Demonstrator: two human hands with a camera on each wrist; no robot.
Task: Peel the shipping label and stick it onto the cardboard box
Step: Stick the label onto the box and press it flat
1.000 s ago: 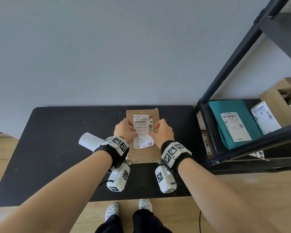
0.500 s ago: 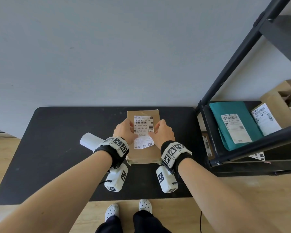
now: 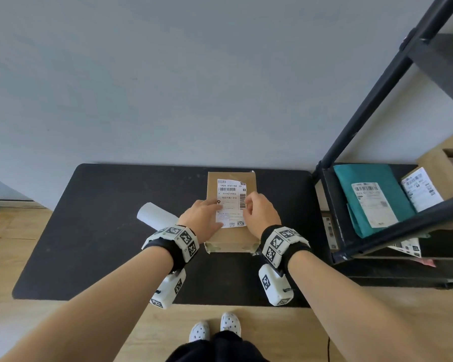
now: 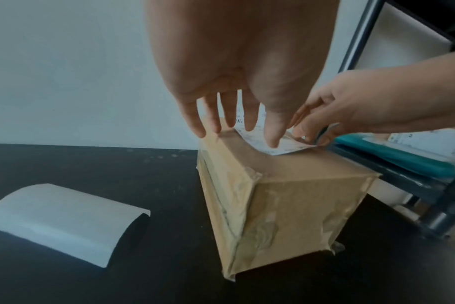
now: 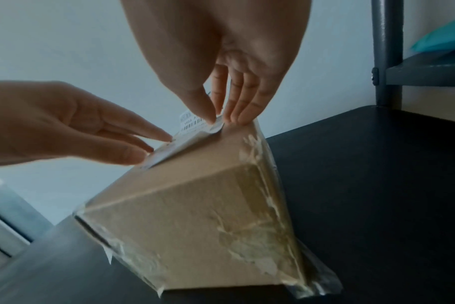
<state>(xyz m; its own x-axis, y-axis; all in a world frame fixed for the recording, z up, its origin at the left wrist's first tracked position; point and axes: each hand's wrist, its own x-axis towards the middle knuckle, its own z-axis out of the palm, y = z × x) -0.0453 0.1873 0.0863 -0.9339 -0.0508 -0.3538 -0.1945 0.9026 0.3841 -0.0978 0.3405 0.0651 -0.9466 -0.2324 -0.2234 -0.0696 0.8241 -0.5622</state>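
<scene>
The shipping label point(image 3: 230, 202) is on top of the cardboard box point(image 3: 230, 239), a white slip printed with barcodes, rows of small text and a square code down at its near corner. Its far end lies flat on the brown lid; the near part looks a touch lifted and curved in the left wrist view, the corner standing just off the cardboard. The box itself sits on the black table point(image 3: 94, 231), near the far edge, its seams wrapped in wrinkled clear tape.

Left hand point(image 3: 204, 218) comes in from the left side, fingers point(image 4: 271, 131) stretched out straight, tips pressing down on the label's left edge. Right hand point(image 3: 260, 214) works the opposite edge, and here the right wrist view shows thumb and fingers point(image 5: 238, 112) closing together on the label's right margin, pinching it at the rim of the box.

Just left of the box, on the table, lies a curled white backing sheet point(image 3: 156, 218), arched up like a little tunnel. Off to the right stands a dark metal shelf point(image 3: 377, 239) carrying a teal mailer point(image 3: 372, 186) with its own label, and a brown parcel point(image 3: 434, 165) beside it.
</scene>
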